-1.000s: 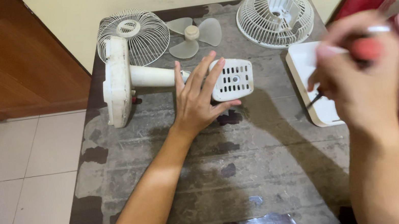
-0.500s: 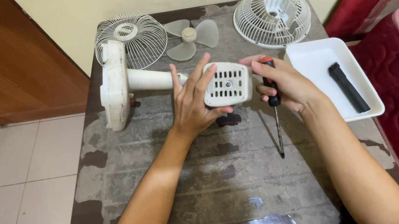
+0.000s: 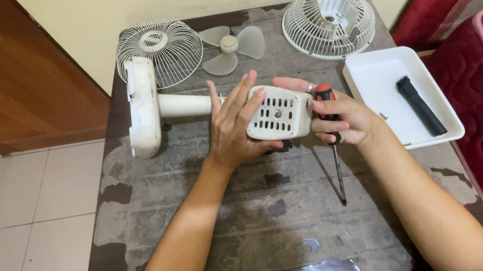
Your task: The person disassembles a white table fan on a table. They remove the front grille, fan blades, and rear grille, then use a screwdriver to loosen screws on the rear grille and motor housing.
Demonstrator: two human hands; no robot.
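Head view: left hand [image 3: 232,132] clasps the fan's vented motor cover [image 3: 279,112], lying mid-bench [image 3: 253,227]. Right hand [image 3: 338,118], grip clamped on a screwdriver [image 3: 332,136] pointing down, steadies the cover's far side. Looks like cover-screw stage; next needs the tip seated in the centre screw.

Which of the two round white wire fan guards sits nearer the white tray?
The right-hand round white wire fan guard, with the solid plastic hub; it sits just behind the white rectangular tray. The other round guard lies far left.
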